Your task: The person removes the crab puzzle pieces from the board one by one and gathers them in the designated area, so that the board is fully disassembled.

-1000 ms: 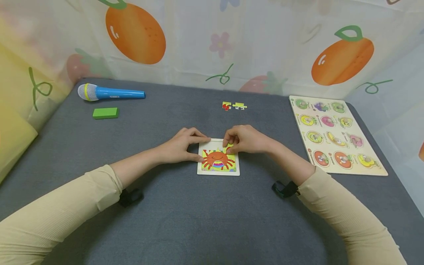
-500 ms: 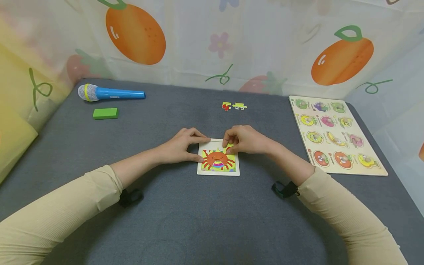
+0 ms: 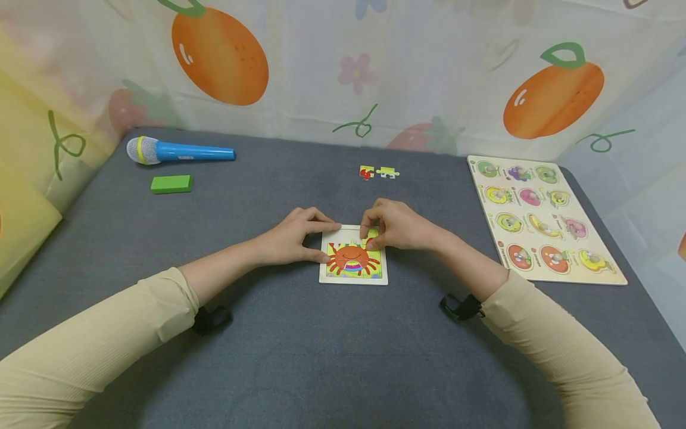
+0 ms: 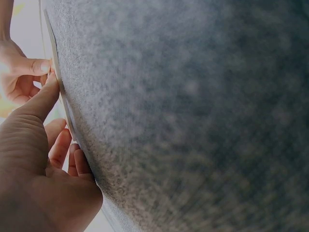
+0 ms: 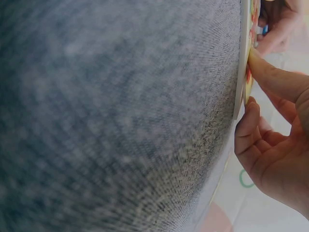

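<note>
A small white-framed jigsaw puzzle tray [image 3: 354,282] with a smiling red crab picture lies flat on the table. My left hand [image 3: 295,241] holds the tray at its left side, thumb on the side and index finger at the top left corner. With thumb and fingers, my right hand [image 3: 399,226] pinches a yellow and red puzzle piece [image 5: 249,89] over the tray's upper right part. Fingers partly cover that piece in the head view. The tray's upper left area shows bare white. Two loose puzzle pieces [image 3: 367,172] lie side by side beyond the tray.
A wooden fruit puzzle board [image 3: 563,276] lies at the right of the grey table [image 3: 321,357]. At the back left are a blue toy microphone [image 3: 193,151] and a green block [image 3: 171,184]. A fruit-printed curtain [image 3: 311,65] hangs behind the table.
My right hand's knuckles have risen slightly while its fingers stay at the same spot on the tray. The left hand and the tray have kept their place.
</note>
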`<state>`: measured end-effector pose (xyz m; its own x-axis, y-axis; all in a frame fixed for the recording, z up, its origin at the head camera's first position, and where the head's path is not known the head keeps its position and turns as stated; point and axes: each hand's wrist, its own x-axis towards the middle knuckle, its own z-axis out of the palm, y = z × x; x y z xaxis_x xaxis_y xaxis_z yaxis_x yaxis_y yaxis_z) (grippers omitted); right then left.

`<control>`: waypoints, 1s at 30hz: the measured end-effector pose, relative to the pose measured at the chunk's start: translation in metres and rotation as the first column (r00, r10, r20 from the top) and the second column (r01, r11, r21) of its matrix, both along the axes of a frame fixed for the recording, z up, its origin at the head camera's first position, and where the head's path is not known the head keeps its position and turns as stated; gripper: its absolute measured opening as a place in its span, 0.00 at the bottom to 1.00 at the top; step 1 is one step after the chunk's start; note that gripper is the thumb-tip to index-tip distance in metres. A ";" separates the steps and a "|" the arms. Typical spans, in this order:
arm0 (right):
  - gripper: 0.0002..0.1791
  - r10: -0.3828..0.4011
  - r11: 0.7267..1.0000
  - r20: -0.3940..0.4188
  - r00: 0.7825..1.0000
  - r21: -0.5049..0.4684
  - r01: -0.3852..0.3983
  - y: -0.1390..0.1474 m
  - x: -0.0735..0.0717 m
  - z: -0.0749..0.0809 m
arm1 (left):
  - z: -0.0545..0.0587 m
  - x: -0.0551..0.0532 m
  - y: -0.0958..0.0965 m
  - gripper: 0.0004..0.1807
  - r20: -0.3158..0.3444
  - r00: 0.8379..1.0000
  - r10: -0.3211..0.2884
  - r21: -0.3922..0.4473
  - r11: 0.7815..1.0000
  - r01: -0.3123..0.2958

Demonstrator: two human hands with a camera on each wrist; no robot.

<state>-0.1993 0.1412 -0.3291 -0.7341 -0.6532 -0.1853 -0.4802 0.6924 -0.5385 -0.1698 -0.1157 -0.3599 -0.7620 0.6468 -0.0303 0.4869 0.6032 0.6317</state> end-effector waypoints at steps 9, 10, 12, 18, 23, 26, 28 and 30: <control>0.08 0.015 1.000 0.006 1.000 -0.020 -0.015 0.001 0.001 0.000 | 0.000 0.000 -0.001 0.37 -0.005 1.000 -0.005 -0.001 1.000 0.005; 0.08 0.016 1.000 0.003 1.000 -0.020 -0.016 0.001 0.001 0.001 | 0.000 0.000 -0.001 0.36 -0.006 1.000 -0.005 -0.003 1.000 0.005; 0.08 0.015 1.000 -0.005 1.000 -0.019 -0.015 0.001 0.001 0.001 | 0.000 0.000 -0.001 0.37 -0.003 1.000 -0.005 -0.006 1.000 0.005; 0.13 -0.014 1.000 -0.023 1.000 -0.025 0.013 -0.001 0.001 0.001 | 0.001 0.001 0.000 0.37 0.004 1.000 0.000 -0.010 1.000 0.000; 0.19 -0.056 0.998 -0.014 0.998 -0.034 0.055 -0.002 0.002 0.002 | 0.001 0.001 0.000 0.37 0.008 1.000 0.001 -0.011 1.000 -0.001; 0.18 -0.080 0.996 -0.002 0.997 -0.029 0.080 -0.002 0.003 0.003 | 0.001 0.000 0.000 0.36 0.006 1.000 -0.001 -0.008 1.000 0.001; 0.17 -0.096 0.995 0.004 0.995 -0.029 0.096 -0.002 0.003 0.004 | 0.001 0.000 0.000 0.36 0.006 1.000 -0.002 -0.006 1.000 0.002; 0.16 -0.106 0.994 0.013 0.994 -0.035 0.107 -0.001 0.003 0.004 | 0.001 0.000 0.000 0.36 0.008 1.000 -0.001 -0.003 1.000 0.001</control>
